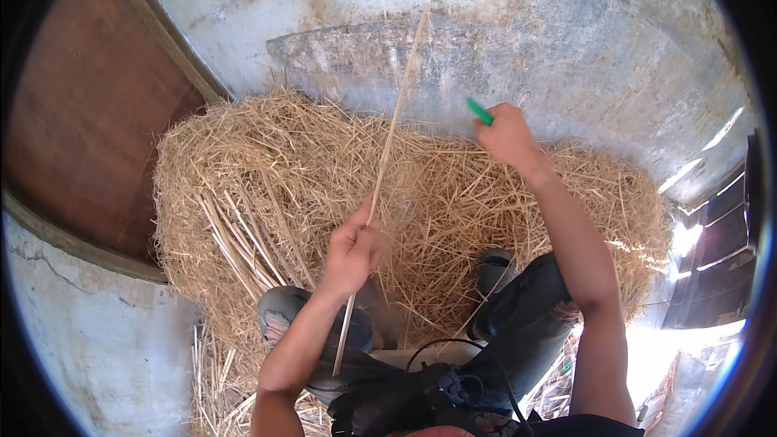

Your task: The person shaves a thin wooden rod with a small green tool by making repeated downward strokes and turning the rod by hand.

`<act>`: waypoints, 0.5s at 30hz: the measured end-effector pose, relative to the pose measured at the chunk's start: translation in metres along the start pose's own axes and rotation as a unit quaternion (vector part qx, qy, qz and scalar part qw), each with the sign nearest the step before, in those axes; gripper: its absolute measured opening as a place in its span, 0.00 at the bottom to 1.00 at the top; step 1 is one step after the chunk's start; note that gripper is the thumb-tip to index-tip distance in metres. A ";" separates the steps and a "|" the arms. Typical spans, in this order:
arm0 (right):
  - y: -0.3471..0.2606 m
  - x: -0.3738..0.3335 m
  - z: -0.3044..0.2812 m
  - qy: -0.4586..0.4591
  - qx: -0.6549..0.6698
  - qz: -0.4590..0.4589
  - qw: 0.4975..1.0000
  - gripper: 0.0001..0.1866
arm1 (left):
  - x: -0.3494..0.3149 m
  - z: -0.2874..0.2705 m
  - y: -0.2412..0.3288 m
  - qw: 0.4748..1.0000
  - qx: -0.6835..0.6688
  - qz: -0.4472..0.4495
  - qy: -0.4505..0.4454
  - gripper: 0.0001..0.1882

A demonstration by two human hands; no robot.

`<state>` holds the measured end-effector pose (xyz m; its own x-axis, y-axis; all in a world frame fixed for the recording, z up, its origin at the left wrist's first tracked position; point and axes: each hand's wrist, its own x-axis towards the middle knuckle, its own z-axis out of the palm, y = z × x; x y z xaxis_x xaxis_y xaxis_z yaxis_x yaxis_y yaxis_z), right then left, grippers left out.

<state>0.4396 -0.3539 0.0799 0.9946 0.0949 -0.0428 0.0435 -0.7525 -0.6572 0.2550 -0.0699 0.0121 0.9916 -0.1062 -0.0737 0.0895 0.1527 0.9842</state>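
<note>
My left hand [354,251] is wrapped round a long, thin, pale stick [396,117], which looks like split bamboo. The stick slants up and away toward the wall, and its lower end hangs over my left thigh. Off to the right and farther away, my right hand [508,139] is closed on a green-handled tool [479,111]. The handle pokes out on the left of the fist, and a small thin pale piece shows beyond its right side; the tool's kind is not clear. The right hand is apart from the stick.
A heap of dry straw [299,146] spreads before me and around my legs. Several pale strips [235,239] lie on it at left. A stained grey wall [486,40] rises behind, with a brown panel [89,113] at left. Dark slats [716,251] stand at right.
</note>
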 end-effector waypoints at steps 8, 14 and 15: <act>-0.047 -0.062 0.063 -0.123 -0.114 -0.159 0.973 0.14 | 0.002 0.016 0.014 1.000 0.026 0.001 0.010 0.31; -0.049 -0.063 0.081 -0.106 -0.130 -0.184 0.969 0.14 | 0.001 0.018 0.008 0.997 0.063 -0.004 0.046 0.30; -0.048 -0.062 0.082 -0.101 -0.136 -0.180 0.969 0.14 | 0.001 0.018 0.007 0.996 0.075 0.000 0.048 0.30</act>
<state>0.3684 -0.2703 0.0526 0.8730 0.4876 -0.0129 0.4341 -0.7887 -0.4352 0.2553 -0.0870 0.0216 0.9966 -0.0115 -0.0819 0.0820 0.0042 0.9966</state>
